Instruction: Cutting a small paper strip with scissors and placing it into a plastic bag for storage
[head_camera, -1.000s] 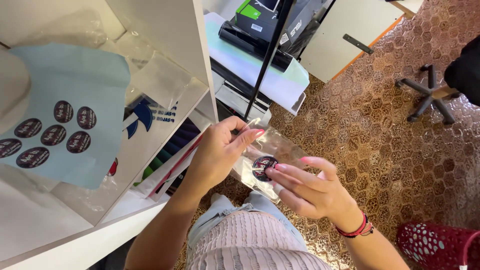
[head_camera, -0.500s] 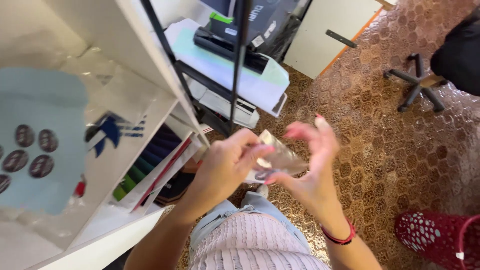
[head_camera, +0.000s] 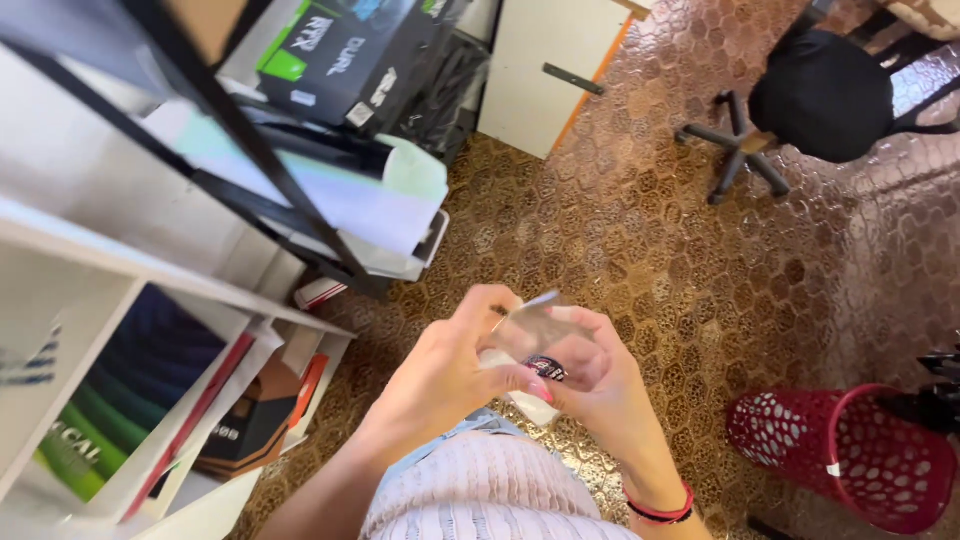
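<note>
1. A moment ago the two hands were a little apart, with the clear plastic bag (head_camera: 530, 335) stretched between them. Now they are pressed close together in front of the person's lap.
2. The left hand (head_camera: 450, 375) has its fingers closed on the bag, thumb on top.
3. The right hand (head_camera: 600, 385) is curled around the other side, pinching it too.
4. A small dark round sticker (head_camera: 545, 367) shows between the fingers; I think it is inside the bag, but it is hard to see.
5. The head has turned, so the white shelf (head_camera: 120, 300) is now off to the side.
6. A red basket (head_camera: 850, 450) stands on the floor nearby.
</note>
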